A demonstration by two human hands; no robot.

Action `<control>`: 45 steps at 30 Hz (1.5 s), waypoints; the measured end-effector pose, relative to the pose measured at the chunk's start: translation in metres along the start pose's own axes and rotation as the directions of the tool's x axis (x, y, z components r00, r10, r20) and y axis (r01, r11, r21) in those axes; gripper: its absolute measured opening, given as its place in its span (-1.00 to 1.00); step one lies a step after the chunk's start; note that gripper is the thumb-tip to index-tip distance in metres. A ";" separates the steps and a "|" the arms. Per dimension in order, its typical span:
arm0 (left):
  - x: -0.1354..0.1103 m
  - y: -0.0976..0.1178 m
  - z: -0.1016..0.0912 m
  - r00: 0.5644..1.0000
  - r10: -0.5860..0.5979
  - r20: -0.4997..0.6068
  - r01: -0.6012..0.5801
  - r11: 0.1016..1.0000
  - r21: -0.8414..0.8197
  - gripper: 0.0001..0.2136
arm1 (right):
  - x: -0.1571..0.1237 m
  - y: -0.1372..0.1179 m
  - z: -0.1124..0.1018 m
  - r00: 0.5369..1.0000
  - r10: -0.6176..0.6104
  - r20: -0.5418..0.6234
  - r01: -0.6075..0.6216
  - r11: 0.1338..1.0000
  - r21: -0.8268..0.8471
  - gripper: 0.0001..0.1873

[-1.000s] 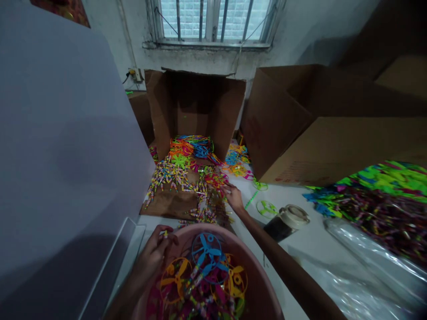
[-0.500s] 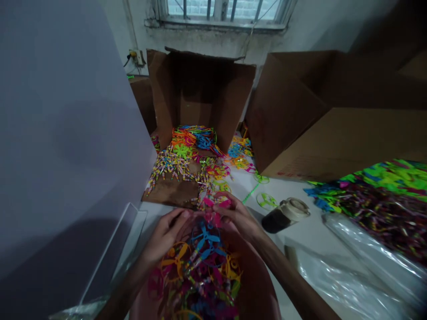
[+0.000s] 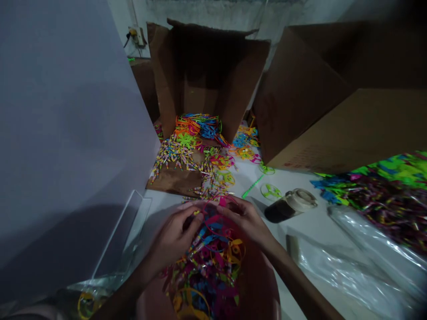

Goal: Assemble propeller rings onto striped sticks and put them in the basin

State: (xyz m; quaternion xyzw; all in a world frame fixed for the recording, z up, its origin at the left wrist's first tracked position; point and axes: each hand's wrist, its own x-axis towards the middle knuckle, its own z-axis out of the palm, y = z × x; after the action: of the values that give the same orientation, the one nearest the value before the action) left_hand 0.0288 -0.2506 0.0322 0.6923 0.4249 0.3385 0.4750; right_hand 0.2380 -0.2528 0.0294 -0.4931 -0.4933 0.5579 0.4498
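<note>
My right hand pinches the rim of a pink propeller disc above the near tub. Across from it my left hand closes thumb and fingers on a small striped stick, of which just a yellow end shows. Below both hands, the pink tub holds a jumble of coloured propeller discs and striped sticks. A blue propeller lies near the top of that heap, partly hidden under the pink disc. Beyond the tub, loose striped sticks are spread over a cardboard flap.
An open carton spills propeller discs at the back; a larger carton stands right. A dark-bodied jar, plastic bags and a pile of coloured parts lie rightward. A pale panel rises at left.
The view has tipped down, and the window is out of sight. The pink disc has turned, showing its ring over the heap. A yellow stick end now shows in my left hand's pinch.
</note>
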 end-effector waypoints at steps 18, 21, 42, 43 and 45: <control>0.008 0.033 -0.034 0.967 -0.017 0.255 0.039 0.996 -0.083 -0.84 | -0.023 -0.028 0.003 0.951 0.008 0.310 0.044 0.986 -0.161 -0.72; 0.009 0.035 -0.040 0.947 -0.010 0.321 0.010 1.000 -0.001 -0.84 | -0.026 -0.031 0.006 0.940 0.038 0.340 0.032 0.980 -0.198 -0.73; -0.009 0.035 -0.039 0.919 0.125 0.374 -0.263 0.900 0.347 -0.68 | -0.032 -0.017 0.012 0.887 -0.236 0.396 0.416 0.780 -0.467 -0.86; -0.010 0.034 -0.038 0.919 0.123 0.375 -0.258 0.906 0.336 -0.66 | -0.032 -0.015 0.012 0.887 -0.240 0.395 0.423 0.764 -0.487 -0.86; -0.010 0.030 -0.037 0.918 0.123 0.376 -0.251 0.916 0.314 -0.66 | -0.032 -0.011 0.012 0.891 -0.228 0.392 0.420 0.741 -0.523 -0.85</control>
State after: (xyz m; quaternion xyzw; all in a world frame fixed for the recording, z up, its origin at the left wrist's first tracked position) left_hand 0.0007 -0.2514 0.0713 0.8535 0.3189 0.1723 0.3743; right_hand 0.2298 -0.2848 0.0440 -0.4228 -0.7846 0.3550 0.2822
